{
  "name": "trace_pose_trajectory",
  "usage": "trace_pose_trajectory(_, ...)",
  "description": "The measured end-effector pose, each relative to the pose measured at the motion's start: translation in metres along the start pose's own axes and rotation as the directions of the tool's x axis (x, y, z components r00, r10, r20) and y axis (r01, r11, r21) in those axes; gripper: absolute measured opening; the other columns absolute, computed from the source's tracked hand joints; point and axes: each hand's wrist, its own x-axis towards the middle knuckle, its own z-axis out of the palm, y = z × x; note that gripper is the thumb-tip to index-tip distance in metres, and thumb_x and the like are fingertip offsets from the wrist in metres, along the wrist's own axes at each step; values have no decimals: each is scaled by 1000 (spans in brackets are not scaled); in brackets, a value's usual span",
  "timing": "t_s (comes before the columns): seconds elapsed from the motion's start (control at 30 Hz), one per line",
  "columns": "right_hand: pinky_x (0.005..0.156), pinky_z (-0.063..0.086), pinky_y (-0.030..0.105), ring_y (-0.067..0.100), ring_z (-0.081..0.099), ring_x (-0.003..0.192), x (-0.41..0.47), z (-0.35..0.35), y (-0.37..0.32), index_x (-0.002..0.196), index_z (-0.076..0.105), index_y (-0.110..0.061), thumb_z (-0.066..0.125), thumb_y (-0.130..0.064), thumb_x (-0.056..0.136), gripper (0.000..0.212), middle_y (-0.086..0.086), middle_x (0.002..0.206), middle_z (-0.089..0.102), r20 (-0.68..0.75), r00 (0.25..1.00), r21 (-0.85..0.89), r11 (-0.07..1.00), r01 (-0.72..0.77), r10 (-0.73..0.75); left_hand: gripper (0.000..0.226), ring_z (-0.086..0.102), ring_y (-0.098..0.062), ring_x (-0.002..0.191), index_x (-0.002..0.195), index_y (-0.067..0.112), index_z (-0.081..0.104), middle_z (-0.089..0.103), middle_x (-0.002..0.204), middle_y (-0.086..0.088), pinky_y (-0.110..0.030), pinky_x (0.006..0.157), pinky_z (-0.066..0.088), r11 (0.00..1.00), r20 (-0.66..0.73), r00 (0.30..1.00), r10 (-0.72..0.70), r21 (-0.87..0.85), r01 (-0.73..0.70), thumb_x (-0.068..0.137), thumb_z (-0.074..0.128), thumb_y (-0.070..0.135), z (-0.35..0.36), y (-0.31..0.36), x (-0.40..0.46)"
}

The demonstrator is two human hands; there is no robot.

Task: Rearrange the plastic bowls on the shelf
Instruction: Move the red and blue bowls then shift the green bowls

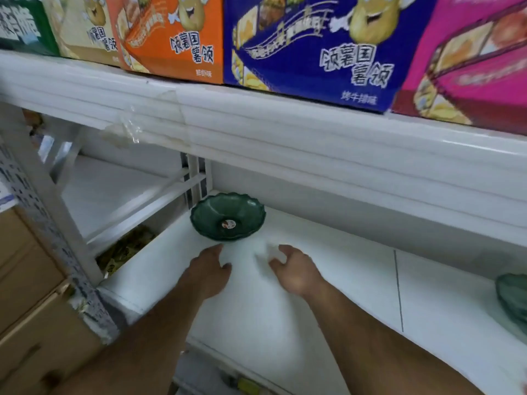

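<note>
- White shelf (pixel 313 280) fills mid-frame; boxed snacks in orange (pixel 171 38), blue (pixel 313 47) and pink (pixel 470 61) line the board above.
- Green scalloped bowl (pixel 228 216) sits upright at centre, a sticker inside.
- Second green bowl (pixel 513 300), cut off at right edge.
- Left hand (pixel 209 273) and right hand (pixel 293 270) just below the centre bowl, each grip spread, holding nothing.

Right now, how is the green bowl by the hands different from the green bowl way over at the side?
The near green bowl shows whole, deep on the shelf at its left end; the far green bowl is cut off by the picture's right edge. The near one looks darker, with a round sticker inside; the far one looks paler, and no sticker shows. The left hand and right hand hover by the near one only. Both have wavy rims.
</note>
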Motion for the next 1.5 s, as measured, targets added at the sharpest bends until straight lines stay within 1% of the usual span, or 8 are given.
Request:
trace_pose_trajectory(0.1,122,18,43,32,19,152,-48,-27,36,156,27,-16,35,-57,97,72,10,164,27,36,997,-391,917,76,-67,69,22,-26,150,158,25,13,13,167,-2,-41,121,20,948,90,993,72,303,-96,99,39,48,13,34,-42)
trace_pose_trajectory(0.17,122,16,49,33,12,153,-81,-47,57,156,24,-15,31,-57,97,73,11,165,23,48,998,-499,864,67,-49,68,18,-27,151,159,26,9,7,168,-2,-42,120,18,901,151,984,96,407,-150,100,35,50,24,60,-67)
trace_pose_trajectory(0.27,124,8,50,32,2,155,-128,-77,83,158,16,-14,29,-55,99,74,10,168,13,43,999,-546,838,12,14,69,16,-28,151,159,25,8,5,168,-2,-44,119,19,827,217,964,151,506,-244,100,33,51,43,102,-103)
trace_pose_trajectory(0.53,124,8,49,31,4,155,-226,-122,132,159,14,-13,29,-55,100,74,11,168,11,-90,982,-492,849,-191,168,68,20,-27,150,158,26,14,11,167,-1,-43,118,24,745,309,900,307,511,-429,99,35,51,80,179,-162)
trace_pose_trajectory(0.67,123,16,49,32,13,153,-266,-134,148,157,22,-13,32,-57,98,74,12,166,21,-193,951,-435,847,-304,242,67,22,-27,150,158,26,17,14,167,-1,-42,116,26,709,362,848,387,471,-525,98,37,51,96,198,-182)
trace_pose_trajectory(0.9,122,19,50,34,19,151,-333,-151,174,154,27,-12,34,-59,97,74,13,164,26,-288,885,-393,797,-458,366,67,23,-28,149,158,27,17,16,166,0,-44,115,28,686,438,777,453,385,-617,98,36,51,125,220,-222)
trace_pose_trajectory(1.2,122,20,48,33,19,152,-405,-188,233,157,23,-14,34,-60,96,77,13,166,22,-368,814,-324,758,-566,450,66,24,-28,148,157,27,18,17,166,0,-43,115,28,634,468,706,531,333,-698,99,36,50,166,276,-277)
trace_pose_trajectory(1.5,118,29,50,34,29,147,-478,-251,333,155,26,-13,32,-66,89,85,14,161,32,-388,802,-270,776,-570,454,65,29,-28,146,157,29,21,22,165,0,-43,113,30,664,431,722,541,307,-682,97,40,49,243,359,-355)
